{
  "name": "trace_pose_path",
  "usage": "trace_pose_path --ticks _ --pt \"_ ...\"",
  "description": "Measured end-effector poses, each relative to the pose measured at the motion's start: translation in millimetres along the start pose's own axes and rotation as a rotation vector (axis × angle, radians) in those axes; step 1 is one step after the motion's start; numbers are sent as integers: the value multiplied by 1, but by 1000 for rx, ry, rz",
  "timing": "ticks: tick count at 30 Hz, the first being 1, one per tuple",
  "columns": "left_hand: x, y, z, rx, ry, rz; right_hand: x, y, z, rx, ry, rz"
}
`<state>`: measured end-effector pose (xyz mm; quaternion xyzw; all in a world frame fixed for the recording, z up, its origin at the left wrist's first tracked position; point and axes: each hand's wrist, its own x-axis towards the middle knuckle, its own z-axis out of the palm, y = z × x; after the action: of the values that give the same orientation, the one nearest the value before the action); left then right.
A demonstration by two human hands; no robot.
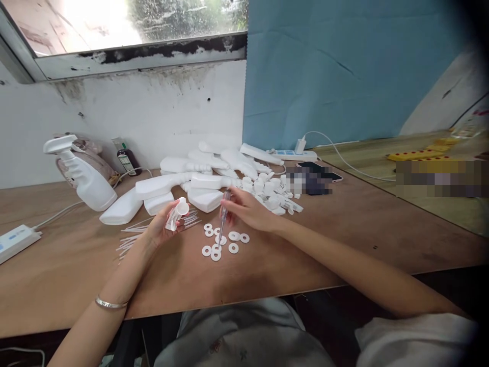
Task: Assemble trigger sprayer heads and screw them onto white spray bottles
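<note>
My left hand (161,224) is closed around a white trigger sprayer head (175,216), its round open collar facing up toward me. In my right hand (248,209) is a thin screwdriver (222,221) with a clear handle, pointing down. Its tip is among several flat white ring washers (233,248) scattered on the brown table (275,265); whether it touches one I cannot tell. Thin white tubes (132,238) lie beside and partly behind my left hand. Beyond both hands is a pile of white sprayer heads (269,188).
White plastic bottles (122,206) lie heaped at the back, and one spray bottle (89,178) leans at the left. A dark bottle (127,159) stands by the wall. Power strips (17,243) with cables sit left and back right. A phone (321,171) lies at the right.
</note>
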<state>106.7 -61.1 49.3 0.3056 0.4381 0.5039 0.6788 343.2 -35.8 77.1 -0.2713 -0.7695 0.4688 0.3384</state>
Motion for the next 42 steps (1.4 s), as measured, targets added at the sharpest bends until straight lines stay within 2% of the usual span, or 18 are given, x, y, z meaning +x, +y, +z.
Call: trace_pose_path --ticks 4,7,9,13,15,24,29,37,42 --pt "3 -4 -2 23 -48 -74 -15 0 14 276 335 -310" --pt "7 -8 -4 24 -89 -125 -24 15 31 270 440 -421" --pt "9 -12 -4 23 -120 -147 -28 27 38 167 414 -499" --pt "9 -18 -1 23 -174 -176 -27 45 41 -170 313 -807" --pt "8 -20 2 25 -188 -185 -24 49 39 -286 266 -916" --pt "10 -23 3 16 -145 -179 -23 51 45 -643 221 -1058" --pt "10 -25 4 4 -102 -164 -23 54 49 -629 235 -1020" --pt "13 -26 3 -23 -62 -158 -23 55 45 -356 201 -656" --pt "13 -26 1 -28 -52 -158 -22 55 42 -182 194 -560"
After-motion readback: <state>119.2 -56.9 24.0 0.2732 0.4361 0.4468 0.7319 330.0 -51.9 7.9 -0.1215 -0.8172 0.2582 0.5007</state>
